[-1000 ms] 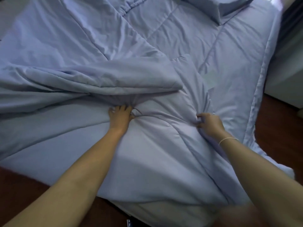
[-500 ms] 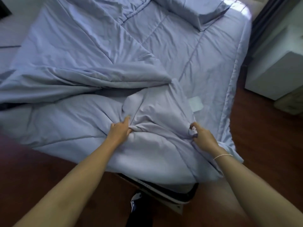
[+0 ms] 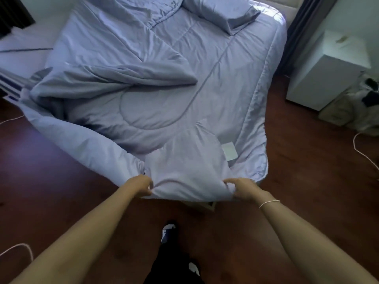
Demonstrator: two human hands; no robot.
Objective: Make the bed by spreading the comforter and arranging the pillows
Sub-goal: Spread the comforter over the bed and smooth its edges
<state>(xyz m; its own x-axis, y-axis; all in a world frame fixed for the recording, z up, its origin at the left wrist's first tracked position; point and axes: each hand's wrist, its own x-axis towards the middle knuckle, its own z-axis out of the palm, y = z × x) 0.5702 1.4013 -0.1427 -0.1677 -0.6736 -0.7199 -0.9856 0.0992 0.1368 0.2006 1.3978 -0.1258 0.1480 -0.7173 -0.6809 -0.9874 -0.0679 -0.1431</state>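
A pale blue quilted comforter (image 3: 155, 107) lies rumpled across the bed, with a thick fold bunched on its left half. Its near edge is lifted off the foot of the bed. My left hand (image 3: 141, 185) grips that edge on the left and my right hand (image 3: 242, 188) grips it on the right, with a taut flap of cloth between them. A white label (image 3: 229, 151) shows near the right corner. One blue pillow (image 3: 221, 11) lies at the head of the bed, upper right.
Dark wooden floor (image 3: 307, 181) surrounds the bed's foot. A white bedside cabinet (image 3: 328, 64) stands at the right with bags (image 3: 352, 103) beside it. White cords (image 3: 365, 156) trail on the floor at right and left. My legs and feet (image 3: 172, 253) are below.
Both hands pulled the gripped comforter edge back toward me, off the foot of the bed. I stepped backward, so more of the bed and floor is in view.
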